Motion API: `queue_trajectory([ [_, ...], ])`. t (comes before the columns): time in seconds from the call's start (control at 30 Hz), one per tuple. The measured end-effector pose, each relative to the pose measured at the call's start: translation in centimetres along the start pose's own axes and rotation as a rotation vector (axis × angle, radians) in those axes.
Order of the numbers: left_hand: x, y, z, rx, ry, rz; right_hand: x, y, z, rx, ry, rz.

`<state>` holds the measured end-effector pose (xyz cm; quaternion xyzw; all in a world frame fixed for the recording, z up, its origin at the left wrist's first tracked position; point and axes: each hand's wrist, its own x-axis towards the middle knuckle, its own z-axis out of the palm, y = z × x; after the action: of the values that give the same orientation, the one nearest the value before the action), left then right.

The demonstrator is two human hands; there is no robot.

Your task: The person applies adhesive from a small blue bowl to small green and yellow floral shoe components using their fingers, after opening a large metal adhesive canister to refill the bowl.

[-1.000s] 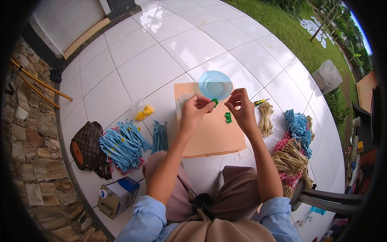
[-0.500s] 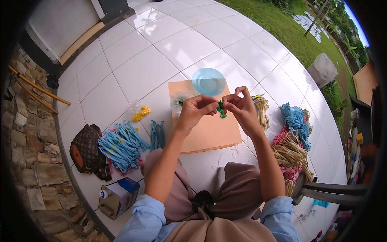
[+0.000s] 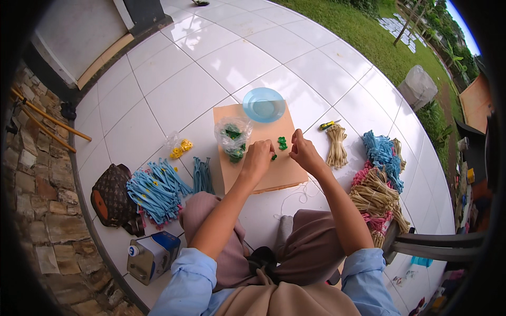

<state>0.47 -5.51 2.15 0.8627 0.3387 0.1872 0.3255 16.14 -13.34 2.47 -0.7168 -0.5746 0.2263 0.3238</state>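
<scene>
My left hand (image 3: 257, 160) is closed over the tan board (image 3: 253, 181), with a small green flower-shaped piece (image 3: 274, 157) at its fingertips. Several more green pieces (image 3: 282, 142) form a short cluster between my hands; whether they lie on the board or hang cannot be told. My right hand (image 3: 308, 156) is at the board's right side, thumb and fingers drawn together; anything they pinch is too small to make out. Left of my left hand, a clear plastic bag (image 3: 232, 134) of green pieces rests on the board.
A blue plate (image 3: 264, 105) overlaps the board's far edge. Light-blue strap bundles (image 3: 159, 192) and yellow pieces (image 3: 181, 149) lie left, beside a brown bag (image 3: 112, 194) and metal can (image 3: 153, 257). To the right are beige bundles (image 3: 336, 146) and a yellow-handled tool (image 3: 330, 125).
My hands have lowered and moved apart from where they met around the green pieces. The plastic bag, partly hidden before, now shows fully. The view has shifted slightly.
</scene>
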Motion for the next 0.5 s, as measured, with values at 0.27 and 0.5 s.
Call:
queue_trajectory([
  [0.27,-0.6,1.8,-0.9,0.062,0.168,-0.003,0.7,0.0,-0.3,-0.001,-0.067,0.042],
  [0.5,-1.5,-3.0,-8.9,0.01,0.57,-0.123,3.9,-5.6,1.3,0.272,0.222,-0.106],
])
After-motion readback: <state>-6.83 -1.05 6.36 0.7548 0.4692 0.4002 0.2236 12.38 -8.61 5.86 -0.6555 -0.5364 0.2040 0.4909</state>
